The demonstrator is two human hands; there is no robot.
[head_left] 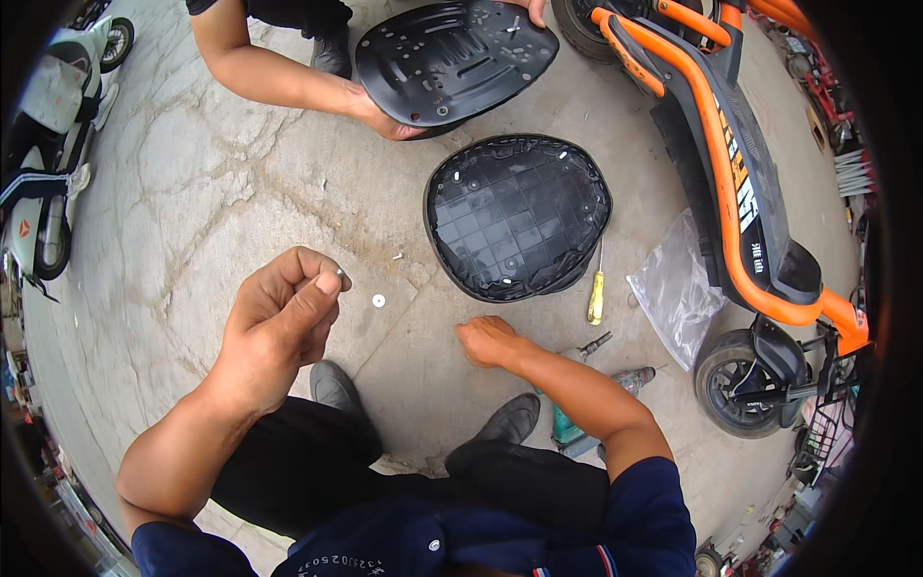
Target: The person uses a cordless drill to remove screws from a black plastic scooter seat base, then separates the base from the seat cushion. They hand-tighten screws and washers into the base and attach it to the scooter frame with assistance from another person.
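My left hand (284, 322) is raised over the concrete, thumb and forefinger pinched on a small metal piece (338, 273) that looks like the end of a screw. Lower down, my right hand (486, 341) is closed, and its curled fingers hide whatever it may hold. Just beyond that hand lies an upturned black seat (519, 221), its gridded underside showing with several light-coloured studs near the rim. On the floor between my hands are a round white washer (379, 300) and a small screw (397, 257). A co-worker's hand (385, 113) holds up a black perforated seat plate (457, 67), with loose fasteners on it.
Right of the seat lies a yellow-handled screwdriver (597, 300), beside a clear plastic bag (678, 298). Two power drills, one a teal drill (572, 423), rest by my right shoe (500, 428). An orange-framed scooter (726, 183) stands along the right; a white scooter (48, 144) is far left.
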